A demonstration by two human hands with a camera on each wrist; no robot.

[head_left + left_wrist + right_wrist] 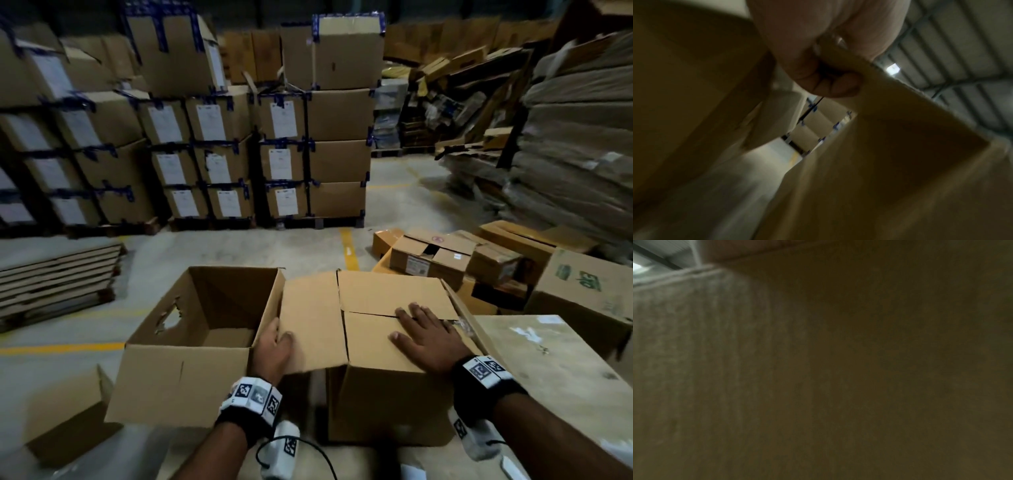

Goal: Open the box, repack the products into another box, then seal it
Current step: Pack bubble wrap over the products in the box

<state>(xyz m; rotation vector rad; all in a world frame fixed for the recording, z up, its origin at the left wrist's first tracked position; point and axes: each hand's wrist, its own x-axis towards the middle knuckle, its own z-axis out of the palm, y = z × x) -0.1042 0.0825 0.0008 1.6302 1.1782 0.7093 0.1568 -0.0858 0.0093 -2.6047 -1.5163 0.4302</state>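
Two boxes touch on the surface point(548, 356): left hand point(272, 349) pinches the closed box point(387, 387) flap's point(310, 322) free edge beside the open box point(191, 342), right hand point(428, 337) flat, grip open.

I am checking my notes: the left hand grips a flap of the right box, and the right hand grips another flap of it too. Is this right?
Not quite. The left hand does grip a flap of the right box, but the head view shows the right hand lying flat, fingers straight, pressing the top flaps down rather than gripping one.
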